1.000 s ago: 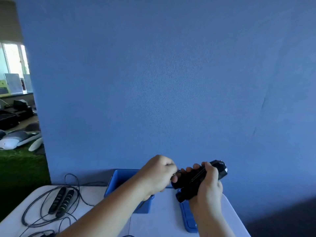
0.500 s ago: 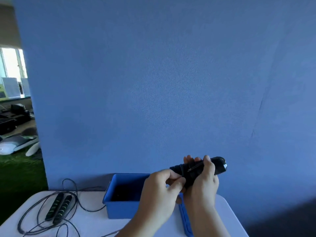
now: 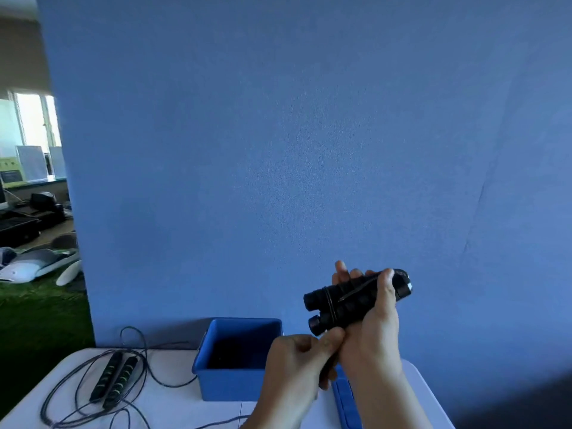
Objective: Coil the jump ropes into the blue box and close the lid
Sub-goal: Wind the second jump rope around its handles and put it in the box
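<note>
Head view. Holding a black jump rope (image 3: 356,300) up in the right hand (image 3: 376,332), above the white table (image 3: 173,407) and to the right of the blue box (image 3: 232,385). Gripping both handles side by side, tilted, with fingers wrapped over the top and thin cord wound round them. Curling the left hand (image 3: 294,366) just below, thumb tip touching the base of the right hand beside the lower handle end; cannot tell whether any cord is pinched there. Leaving the blue box open-topped on the table against the blue wall (image 3: 278,150), dark inside, contents not made out. Leaving the blue lid (image 3: 345,400) flat on the table just right of the box, partly hidden behind the hands. Leaving a second jump rope (image 3: 114,379) on the left of the table, its green-striped handles side by side, cord spread in loose loops reaching toward the box.
</note>
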`<state>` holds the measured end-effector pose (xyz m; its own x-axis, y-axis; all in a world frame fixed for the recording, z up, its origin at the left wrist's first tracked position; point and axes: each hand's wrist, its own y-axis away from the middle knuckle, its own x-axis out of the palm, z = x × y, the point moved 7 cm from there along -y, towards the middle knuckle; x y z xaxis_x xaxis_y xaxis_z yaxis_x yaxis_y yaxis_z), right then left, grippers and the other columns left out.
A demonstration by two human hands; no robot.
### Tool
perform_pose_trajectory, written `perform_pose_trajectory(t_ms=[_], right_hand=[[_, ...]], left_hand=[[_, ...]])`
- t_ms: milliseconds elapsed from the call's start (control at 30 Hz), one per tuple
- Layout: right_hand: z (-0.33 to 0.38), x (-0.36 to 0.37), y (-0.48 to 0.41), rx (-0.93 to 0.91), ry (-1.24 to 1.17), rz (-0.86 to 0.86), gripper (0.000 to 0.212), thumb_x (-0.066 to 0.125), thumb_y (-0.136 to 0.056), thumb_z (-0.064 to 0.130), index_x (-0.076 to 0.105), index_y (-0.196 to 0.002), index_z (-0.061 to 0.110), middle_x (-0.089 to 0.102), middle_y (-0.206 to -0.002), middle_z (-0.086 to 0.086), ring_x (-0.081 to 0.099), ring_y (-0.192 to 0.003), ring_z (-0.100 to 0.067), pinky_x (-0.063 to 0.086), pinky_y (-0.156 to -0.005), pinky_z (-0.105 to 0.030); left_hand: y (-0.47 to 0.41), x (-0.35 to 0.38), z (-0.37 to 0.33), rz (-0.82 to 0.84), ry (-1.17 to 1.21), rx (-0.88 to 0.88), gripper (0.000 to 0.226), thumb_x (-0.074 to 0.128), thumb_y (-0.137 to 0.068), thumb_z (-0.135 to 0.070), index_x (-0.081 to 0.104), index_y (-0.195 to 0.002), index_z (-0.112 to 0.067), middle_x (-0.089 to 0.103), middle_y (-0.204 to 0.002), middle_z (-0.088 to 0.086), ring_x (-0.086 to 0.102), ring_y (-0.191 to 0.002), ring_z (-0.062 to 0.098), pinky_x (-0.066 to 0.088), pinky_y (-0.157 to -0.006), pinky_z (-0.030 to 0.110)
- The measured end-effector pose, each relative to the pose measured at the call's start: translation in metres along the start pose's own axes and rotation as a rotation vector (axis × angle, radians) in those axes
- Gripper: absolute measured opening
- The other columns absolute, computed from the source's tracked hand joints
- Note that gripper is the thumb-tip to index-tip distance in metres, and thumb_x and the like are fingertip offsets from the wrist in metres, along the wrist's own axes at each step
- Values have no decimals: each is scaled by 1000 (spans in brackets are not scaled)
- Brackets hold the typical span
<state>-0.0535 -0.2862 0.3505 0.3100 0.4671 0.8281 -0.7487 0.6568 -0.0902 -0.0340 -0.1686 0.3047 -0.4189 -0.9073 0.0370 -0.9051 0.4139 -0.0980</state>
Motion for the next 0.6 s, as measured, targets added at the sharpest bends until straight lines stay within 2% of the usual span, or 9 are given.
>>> perform_pose_trajectory(t_ms=[67,167,267,333,400,500,533,600], right_hand=[[-3,3,-1,36,-12,29,55,60,-80,61,50,-108,14,71,-115,-12,68,-117,-25,43,-108,-44],[-3,8,2,67,-57,86,50,57,-79,61,52,-100,15,62,-107,-9,67,-118,-28,37,-114,-46],[-5,6,4,117,-64,122,52,57,-79,64,52,-100,16,63,-106,-8,66,-120,-28,34,-116,-47],[-4,3,3,137,-67,129,53,57,-81,65,53,-99,15,66,-101,-7,66,-120,-29,35,-115,-47],[-5,1,3,153,-68,133,51,56,-84,64,53,-98,15,67,-98,-9,67,-118,-32,38,-112,-48],[-4,3,11,174,-45,155,51,54,-84,62,52,-99,14,65,-92,-9,68,-115,-35,44,-104,-49],[-4,4,14,185,-32,172,51,54,-84,62,53,-100,14,64,-90,-9,68,-115,-35,47,-100,-48],[-5,5,18,220,8,201,52,53,-84,62,53,-103,13,63,-92,-10,68,-115,-36,52,-89,-46]], left_hand=[[-3,3,-1,68,-14,38,45,71,-93,-38,66,-59,-8,61,-54,10,52,-45,19,37,-44,22],[-3,4,-10,179,-92,178,40,61,-91,-38,65,-61,-12,59,-53,-5,51,-47,7,39,-54,16],[-5,2,-11,307,-226,267,32,56,-94,-31,68,-66,-22,66,-67,-13,61,-67,1,43,-71,15],[-9,0,-9,361,-309,289,30,57,-97,-34,69,-70,-29,70,-80,-8,65,-82,6,46,-83,25],[-11,-3,-14,358,-426,329,31,60,-99,-40,66,-68,-38,65,-79,-12,60,-78,2,45,-78,26],[-16,-7,-26,381,-530,360,47,59,-102,-25,59,-64,-52,59,-64,-27,52,-64,-13,37,-65,9],[-19,-9,-27,387,-581,370,47,58,-102,-23,58,-65,-51,59,-62,-28,51,-62,-13,36,-63,9],[-30,-18,-25,383,-642,336,24,56,-92,-33,55,-68,-35,56,-60,-18,48,-57,-3,38,-62,23]])
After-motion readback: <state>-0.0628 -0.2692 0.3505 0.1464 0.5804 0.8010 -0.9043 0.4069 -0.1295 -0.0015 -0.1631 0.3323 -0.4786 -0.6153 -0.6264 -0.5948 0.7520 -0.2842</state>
